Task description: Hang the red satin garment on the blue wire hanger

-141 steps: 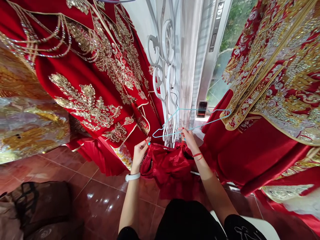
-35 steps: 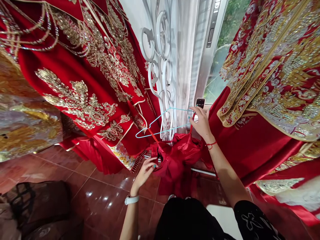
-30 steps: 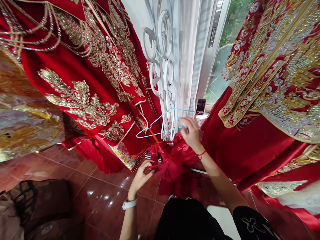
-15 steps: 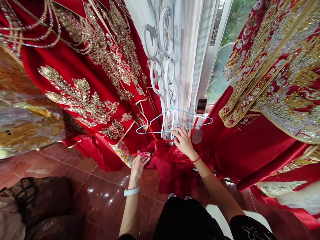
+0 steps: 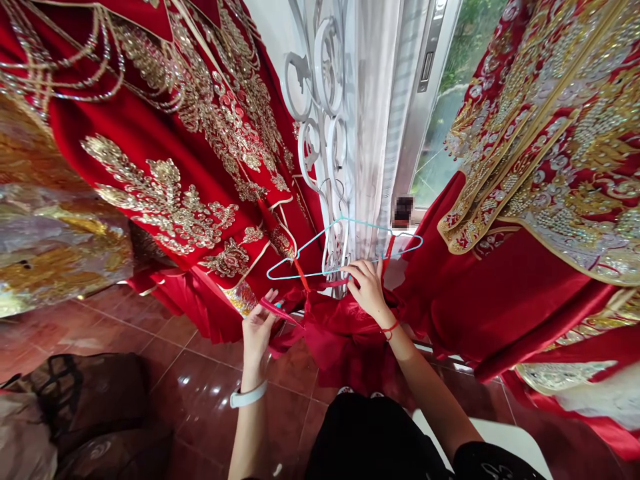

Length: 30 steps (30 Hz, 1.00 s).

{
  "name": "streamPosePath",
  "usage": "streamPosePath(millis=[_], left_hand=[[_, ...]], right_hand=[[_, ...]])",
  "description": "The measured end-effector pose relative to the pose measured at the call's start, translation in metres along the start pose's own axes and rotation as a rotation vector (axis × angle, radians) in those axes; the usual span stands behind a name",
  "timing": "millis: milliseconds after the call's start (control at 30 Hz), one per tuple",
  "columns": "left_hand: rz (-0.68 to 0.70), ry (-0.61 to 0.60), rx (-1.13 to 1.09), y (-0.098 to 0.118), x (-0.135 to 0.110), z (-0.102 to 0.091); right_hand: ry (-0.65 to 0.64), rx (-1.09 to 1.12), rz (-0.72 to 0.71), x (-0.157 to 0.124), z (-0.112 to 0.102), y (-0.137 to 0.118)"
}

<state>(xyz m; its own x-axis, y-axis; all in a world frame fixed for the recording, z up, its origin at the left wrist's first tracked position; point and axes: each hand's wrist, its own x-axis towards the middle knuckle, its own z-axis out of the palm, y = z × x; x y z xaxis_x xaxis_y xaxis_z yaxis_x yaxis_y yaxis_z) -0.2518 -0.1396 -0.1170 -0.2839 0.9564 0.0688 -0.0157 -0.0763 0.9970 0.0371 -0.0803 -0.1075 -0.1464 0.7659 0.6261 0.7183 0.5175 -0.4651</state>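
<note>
A red satin garment hangs by thin straps from a light-blue wire hanger. My left hand, with a pale band on the wrist, is closed on a red fabric strip that runs taut from the garment's left side. On the garment's upper edge, just below the hanger's lower bar, my right hand has its fingers bent round the red cloth. A red cord circles that wrist. The fingertips of the right hand are partly hidden behind the cloth.
White scrolled ironwork stands behind the hanger, beside a window. Embroidered red garments hang at left and right. Dark bags sit on the tiled floor. A white seat is at lower right.
My left hand has moved left and slightly up, drawing the red strip out from the garment. The hanger has tilted down at its left end. My right hand stays at the garment's upper edge.
</note>
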Motion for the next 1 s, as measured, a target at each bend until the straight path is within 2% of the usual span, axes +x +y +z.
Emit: streamPosePath(millis=[100, 333, 567, 667, 800, 1000], left_hand=[[0.113, -0.004, 0.118, 0.009, 0.005, -0.004], [0.202, -0.059, 0.238, 0.039, 0.039, -0.010], [0.290, -0.277, 0.345, 0.097, 0.067, 0.022], [0.312, -0.378, 0.427, 0.113, 0.071, 0.038], [0.376, -0.464, 0.549, 0.111, 0.070, 0.052], [0.454, -0.371, 0.819, 0.092, 0.061, 0.059]], right_hand=[[0.001, 0.020, 0.010, -0.001, -0.001, -0.003], [0.010, 0.018, 0.025, -0.001, -0.002, -0.007], [0.030, 0.032, 0.016, 0.000, 0.001, -0.005], [0.032, 0.038, 0.017, 0.000, 0.002, -0.004], [0.065, 0.077, 0.024, 0.000, 0.003, -0.004], [0.092, 0.089, 0.045, 0.002, 0.005, 0.001]])
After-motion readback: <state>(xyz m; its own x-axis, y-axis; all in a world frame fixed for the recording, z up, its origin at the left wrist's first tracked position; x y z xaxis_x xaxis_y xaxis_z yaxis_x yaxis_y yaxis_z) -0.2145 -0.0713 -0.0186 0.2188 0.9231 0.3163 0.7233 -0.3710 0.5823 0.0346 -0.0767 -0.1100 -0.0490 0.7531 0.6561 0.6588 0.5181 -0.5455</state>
